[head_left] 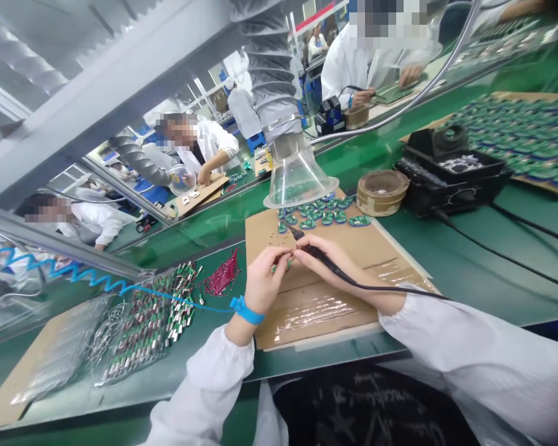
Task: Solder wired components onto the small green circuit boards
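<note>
Over a cardboard sheet (320, 282), my two hands meet at the fingertips. My right hand (325, 255) is closed around a black soldering iron (328, 263), its tip pointing up and away, its cable trailing back over my forearm. My left hand (266, 272), with a blue wrist strap (247, 310), is closed in a pinch on a small green circuit board (281, 265), mostly hidden by my fingers. Just beyond, several green circuit boards (314, 214) lie on the cardboard beneath a clear fume hood (300, 173).
A round tan container (382, 192) and a black soldering station (451, 173) stand right. Many boards (516, 133) lie behind them. Red wires (222, 274) and rows of small components (149, 316) lie left. A coiled blue cord (106, 282) crosses there. Co-workers (204, 145) sit opposite.
</note>
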A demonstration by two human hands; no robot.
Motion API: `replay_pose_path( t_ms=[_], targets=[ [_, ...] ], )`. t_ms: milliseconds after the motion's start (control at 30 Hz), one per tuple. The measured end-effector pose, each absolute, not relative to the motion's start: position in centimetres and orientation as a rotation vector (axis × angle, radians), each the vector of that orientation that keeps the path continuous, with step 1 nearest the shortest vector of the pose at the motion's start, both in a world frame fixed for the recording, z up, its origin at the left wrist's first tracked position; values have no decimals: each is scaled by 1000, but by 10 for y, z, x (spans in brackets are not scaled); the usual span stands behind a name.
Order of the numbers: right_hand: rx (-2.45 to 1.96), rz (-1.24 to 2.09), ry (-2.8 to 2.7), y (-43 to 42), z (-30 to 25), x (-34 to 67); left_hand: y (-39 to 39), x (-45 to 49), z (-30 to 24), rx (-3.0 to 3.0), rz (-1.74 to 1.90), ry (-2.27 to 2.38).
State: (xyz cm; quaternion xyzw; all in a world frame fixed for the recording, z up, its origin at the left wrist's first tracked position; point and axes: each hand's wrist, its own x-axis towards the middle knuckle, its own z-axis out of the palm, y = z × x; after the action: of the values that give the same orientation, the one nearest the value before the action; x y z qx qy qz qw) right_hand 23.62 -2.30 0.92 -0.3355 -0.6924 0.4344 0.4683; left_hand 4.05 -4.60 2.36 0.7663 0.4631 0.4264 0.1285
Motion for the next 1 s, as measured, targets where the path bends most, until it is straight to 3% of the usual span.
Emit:
replay_pose_path(
  t_ms=[233, 533, 1000],
  targets=[
    [-920, 1157, -1572, -22, 17, 260, -24, 54, 21, 2131, 944, 1226],
    [-934, 1147, -1545, -13, 16, 276, -12, 68, 23, 1849, 881, 1179],
    [-892, 1068, -1677, -42, 12, 249, -62, 51, 6, 1410, 1058, 917]
  ],
)
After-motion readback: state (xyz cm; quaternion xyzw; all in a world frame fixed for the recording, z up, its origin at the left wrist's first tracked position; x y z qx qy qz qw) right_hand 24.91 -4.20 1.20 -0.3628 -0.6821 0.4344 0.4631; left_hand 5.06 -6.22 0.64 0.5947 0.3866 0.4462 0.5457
